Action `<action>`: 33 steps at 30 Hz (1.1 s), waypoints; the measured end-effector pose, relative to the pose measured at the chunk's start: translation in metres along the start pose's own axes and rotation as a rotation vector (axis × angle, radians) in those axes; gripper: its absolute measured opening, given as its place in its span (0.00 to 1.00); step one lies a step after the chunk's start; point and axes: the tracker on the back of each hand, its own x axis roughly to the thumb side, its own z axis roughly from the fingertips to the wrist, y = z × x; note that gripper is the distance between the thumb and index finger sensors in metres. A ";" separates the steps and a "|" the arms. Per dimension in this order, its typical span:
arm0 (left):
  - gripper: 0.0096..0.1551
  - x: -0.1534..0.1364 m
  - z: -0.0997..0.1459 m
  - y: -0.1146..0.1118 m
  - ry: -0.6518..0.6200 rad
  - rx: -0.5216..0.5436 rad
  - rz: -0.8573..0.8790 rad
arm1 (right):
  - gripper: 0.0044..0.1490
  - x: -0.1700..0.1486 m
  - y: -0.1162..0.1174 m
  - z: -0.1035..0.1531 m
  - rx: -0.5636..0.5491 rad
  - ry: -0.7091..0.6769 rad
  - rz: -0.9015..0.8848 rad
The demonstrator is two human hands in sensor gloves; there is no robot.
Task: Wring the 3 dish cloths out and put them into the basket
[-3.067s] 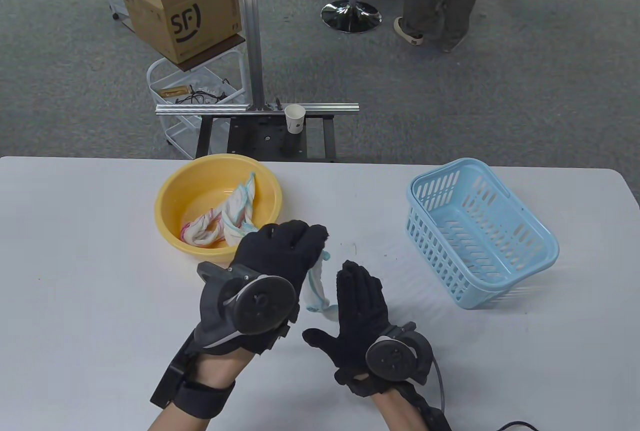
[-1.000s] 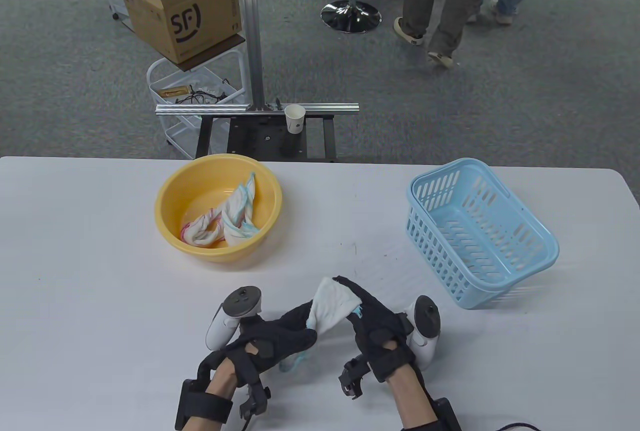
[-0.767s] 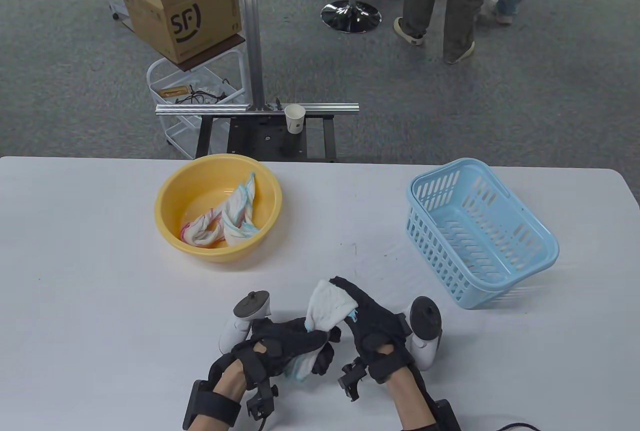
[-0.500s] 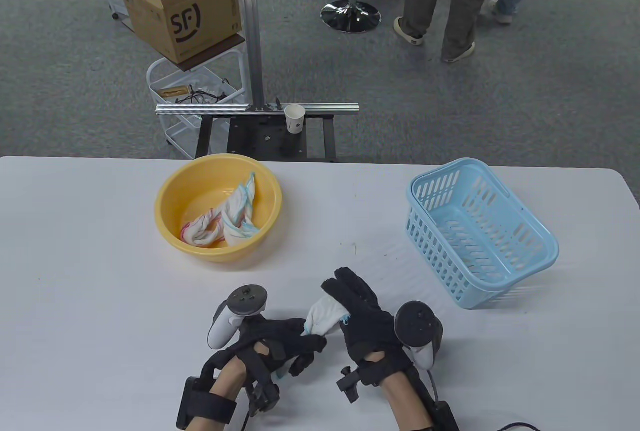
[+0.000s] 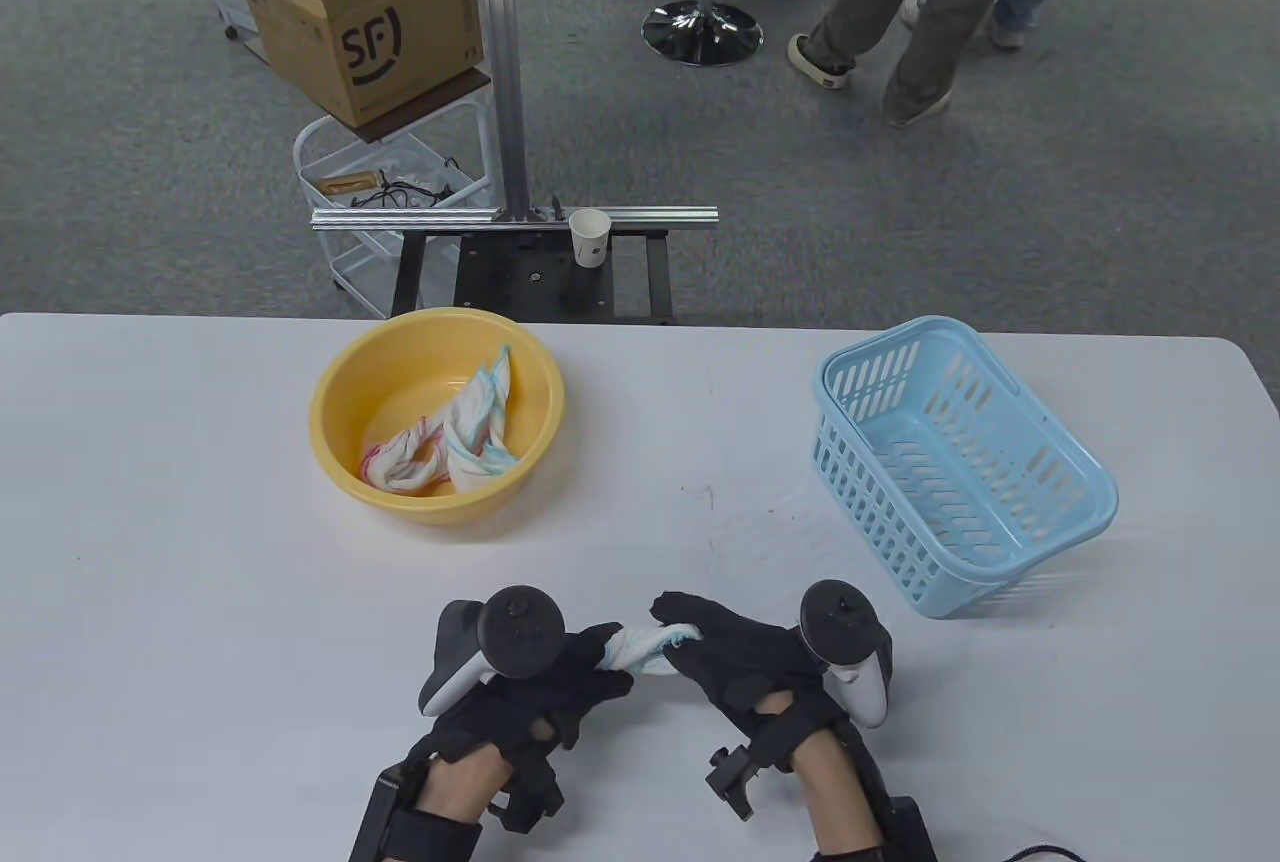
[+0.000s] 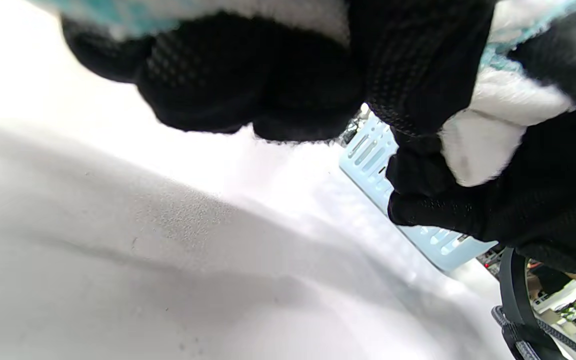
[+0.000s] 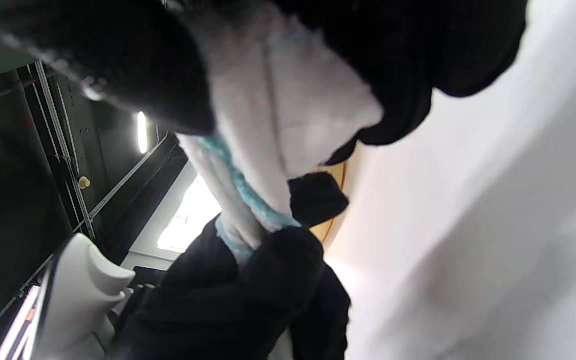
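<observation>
A white dish cloth with a blue edge is twisted tight between my two hands near the table's front edge. My left hand grips its left end and my right hand grips its right end. The right wrist view shows the twisted cloth running between both fists. In the left wrist view the cloth bulges out of the gloved fingers. Two more cloths lie in the yellow bowl at the back left. The blue basket stands at the right, with nothing in it.
A paper cup stands on a metal frame beyond the table's far edge. People's legs move on the carpet behind. A cardboard box sits on a white cart at the back left.
The left hand carried the cloth from beside the bowl to the front, and the right hand took its other end. Both hands have since rolled and drawn apart, twisting it into a tight rope.
</observation>
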 end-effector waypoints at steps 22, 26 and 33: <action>0.34 0.030 0.013 -0.001 -0.175 0.287 -0.130 | 0.46 -0.016 -0.007 0.004 -0.223 0.122 -0.247; 0.34 0.004 0.011 0.008 -0.064 0.305 0.107 | 0.44 -0.006 -0.012 0.008 -0.329 -0.024 -0.167; 0.35 -0.040 0.007 0.008 0.105 0.222 0.637 | 0.42 0.036 0.022 0.014 -0.269 -0.364 0.619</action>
